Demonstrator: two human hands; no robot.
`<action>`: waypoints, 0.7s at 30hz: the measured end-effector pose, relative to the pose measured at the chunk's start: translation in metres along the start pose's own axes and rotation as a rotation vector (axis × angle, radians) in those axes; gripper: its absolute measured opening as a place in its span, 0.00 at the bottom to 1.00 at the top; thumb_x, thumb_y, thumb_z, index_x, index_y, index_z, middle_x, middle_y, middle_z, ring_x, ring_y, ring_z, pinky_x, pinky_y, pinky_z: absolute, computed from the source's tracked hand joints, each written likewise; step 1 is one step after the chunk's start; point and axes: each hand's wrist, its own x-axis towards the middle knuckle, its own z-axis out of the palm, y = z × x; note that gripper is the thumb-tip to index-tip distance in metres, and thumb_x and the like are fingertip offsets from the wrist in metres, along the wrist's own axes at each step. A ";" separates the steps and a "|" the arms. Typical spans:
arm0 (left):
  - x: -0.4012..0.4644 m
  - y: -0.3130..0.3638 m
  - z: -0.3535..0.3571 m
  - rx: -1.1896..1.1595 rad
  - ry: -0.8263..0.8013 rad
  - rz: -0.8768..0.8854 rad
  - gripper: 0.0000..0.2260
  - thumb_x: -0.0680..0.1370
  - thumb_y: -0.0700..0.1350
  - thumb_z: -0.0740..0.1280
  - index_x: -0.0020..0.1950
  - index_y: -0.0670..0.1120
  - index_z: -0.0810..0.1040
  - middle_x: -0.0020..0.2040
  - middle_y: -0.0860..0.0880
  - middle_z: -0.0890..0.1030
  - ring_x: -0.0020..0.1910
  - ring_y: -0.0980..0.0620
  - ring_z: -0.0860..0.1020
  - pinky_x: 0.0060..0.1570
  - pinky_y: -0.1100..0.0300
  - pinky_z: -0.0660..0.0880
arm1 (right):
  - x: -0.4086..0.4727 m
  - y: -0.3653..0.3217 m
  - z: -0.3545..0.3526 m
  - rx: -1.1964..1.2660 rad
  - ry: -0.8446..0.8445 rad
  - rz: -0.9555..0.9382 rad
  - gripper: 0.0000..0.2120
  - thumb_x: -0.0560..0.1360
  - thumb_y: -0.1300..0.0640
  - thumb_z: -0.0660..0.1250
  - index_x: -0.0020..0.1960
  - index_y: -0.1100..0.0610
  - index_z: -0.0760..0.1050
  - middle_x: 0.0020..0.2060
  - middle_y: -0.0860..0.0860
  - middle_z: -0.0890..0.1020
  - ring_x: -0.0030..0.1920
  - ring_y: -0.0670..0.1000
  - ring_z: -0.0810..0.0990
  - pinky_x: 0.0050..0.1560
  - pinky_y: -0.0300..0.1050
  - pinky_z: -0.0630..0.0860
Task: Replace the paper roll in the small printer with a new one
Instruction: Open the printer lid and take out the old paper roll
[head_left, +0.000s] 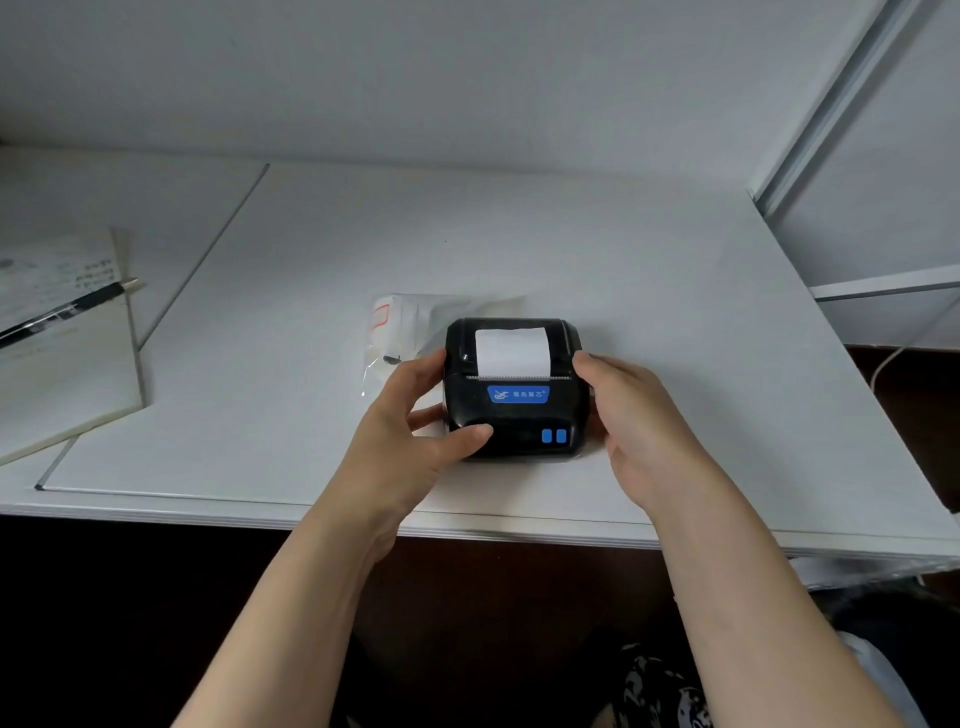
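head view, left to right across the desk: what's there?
Black pen lying on a cream notebook → clear plastic bag with a red-outlined label → left hand → small black printer with a blue logo, white paper strip showing → right hand.

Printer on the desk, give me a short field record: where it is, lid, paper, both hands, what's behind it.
printer: small black plastic printer, on white desk
lid: closed
paper: white strip sticking out of top slot
left hand: grips left side, thumb on front
right hand: holds right side
behind: clear plastic bag
far left: notebook, black pen
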 end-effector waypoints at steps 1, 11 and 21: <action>0.000 0.000 0.000 -0.002 -0.001 0.000 0.31 0.70 0.36 0.73 0.68 0.57 0.69 0.62 0.65 0.74 0.58 0.61 0.75 0.50 0.66 0.71 | 0.001 0.000 0.000 0.013 0.004 0.006 0.11 0.79 0.54 0.59 0.49 0.53 0.81 0.46 0.51 0.86 0.50 0.52 0.83 0.56 0.51 0.76; -0.001 0.000 -0.007 -0.098 -0.003 -0.040 0.22 0.73 0.38 0.70 0.64 0.55 0.73 0.62 0.60 0.78 0.55 0.59 0.80 0.53 0.60 0.77 | -0.006 -0.004 0.002 0.310 -0.084 0.036 0.11 0.77 0.54 0.63 0.58 0.53 0.78 0.45 0.49 0.84 0.41 0.48 0.82 0.37 0.44 0.76; 0.000 0.005 0.000 -0.103 0.062 -0.085 0.21 0.77 0.41 0.67 0.68 0.56 0.70 0.62 0.61 0.77 0.51 0.58 0.80 0.53 0.58 0.76 | -0.004 -0.004 0.006 0.343 -0.036 0.064 0.08 0.77 0.56 0.63 0.53 0.53 0.79 0.39 0.50 0.83 0.38 0.50 0.81 0.39 0.47 0.77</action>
